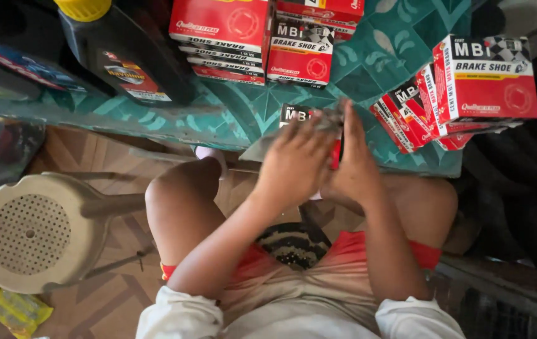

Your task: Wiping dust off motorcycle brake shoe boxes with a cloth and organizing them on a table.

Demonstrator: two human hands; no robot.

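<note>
Both hands, left and right, grasp a small red-black-white cardboard box at the near edge of the teal patterned surface. Motion-blurred grey flap. Judgement: steady the box body, work one flap slowly.

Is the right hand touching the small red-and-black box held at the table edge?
Touching. The head view shows the right hand pressed flat against the small box, with the left hand covering its front.

Oil bottle, beige stool
</note>
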